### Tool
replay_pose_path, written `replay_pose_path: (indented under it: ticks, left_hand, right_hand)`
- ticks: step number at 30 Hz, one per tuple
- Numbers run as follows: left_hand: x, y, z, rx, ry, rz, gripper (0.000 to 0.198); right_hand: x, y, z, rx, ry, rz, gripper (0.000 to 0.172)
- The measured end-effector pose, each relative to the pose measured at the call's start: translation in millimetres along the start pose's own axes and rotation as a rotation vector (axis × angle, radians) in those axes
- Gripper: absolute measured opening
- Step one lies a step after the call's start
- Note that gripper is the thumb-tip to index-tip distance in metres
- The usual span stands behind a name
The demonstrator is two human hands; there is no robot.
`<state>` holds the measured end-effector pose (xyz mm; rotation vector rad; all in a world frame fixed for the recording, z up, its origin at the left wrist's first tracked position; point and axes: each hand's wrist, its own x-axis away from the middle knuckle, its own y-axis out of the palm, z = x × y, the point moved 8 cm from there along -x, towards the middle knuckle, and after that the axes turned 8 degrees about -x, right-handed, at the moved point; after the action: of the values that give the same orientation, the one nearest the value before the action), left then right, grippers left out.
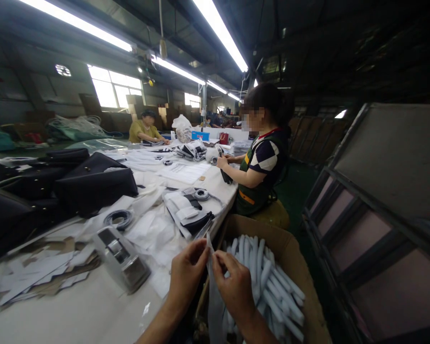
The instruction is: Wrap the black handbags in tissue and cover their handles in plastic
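Note:
My left hand [187,268] and my right hand [233,279] are close together above the table's edge, each pinching a thin whitish strip [215,306]. The strip hangs down between them; whether it is plastic or paper I cannot tell. Below and right of my right hand, a cardboard box [308,291] holds many pale rolled tubes [272,282]. Just beyond my fingers, a white-wrapped dark bundle [188,210] lies on the table with a coiled strap [201,194] on it.
A tape dispenser [123,260] stands left of my hands, near cardboard pieces [53,270] and a coiled dark strap [118,220]. Black bags [96,184] are piled at the left. A co-worker [261,157] sits beyond the box; another person [145,129] sits farther back. A framed cart [380,215] stands right.

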<state>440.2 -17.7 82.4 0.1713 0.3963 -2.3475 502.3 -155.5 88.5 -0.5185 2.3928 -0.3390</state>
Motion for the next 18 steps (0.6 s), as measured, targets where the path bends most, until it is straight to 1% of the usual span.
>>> replay_pose_path:
  ticks: [5, 7, 9, 13, 15, 18]
  left_hand:
    - [1.0, -3.4, 10.5, -0.042, 0.030, 0.021, 0.022]
    - [1.3, -4.0, 12.0, -0.037, 0.030, 0.029, 0.023]
    - [1.8, -5.1, 10.2, -0.028, 0.022, 0.053, 0.025]
    - [3.5, -6.6, 2.1, -0.010, 0.000, 0.109, 0.028]
    - [4.0, -6.4, -0.8, 0.004, -0.007, 0.127, 0.029]
    - [3.8, -7.1, -2.0, 0.017, -0.008, 0.141, 0.030]
  right_hand:
    - [2.4, 5.6, -8.6, 0.007, -0.052, -0.057, 0.019]
    - [3.2, 6.3, -12.6, 0.034, -0.083, -0.061, 0.019]
    - [3.8, 5.5, -18.0, 0.072, -0.129, -0.048, 0.018]
    - [7.1, 2.5, -31.5, 0.098, -0.246, 0.021, 0.019]
    - [7.7, 2.3, -31.0, 0.057, -0.215, 0.048, 0.018]
    - [5.4, 5.0, -21.1, -0.026, -0.071, 0.048, 0.017]
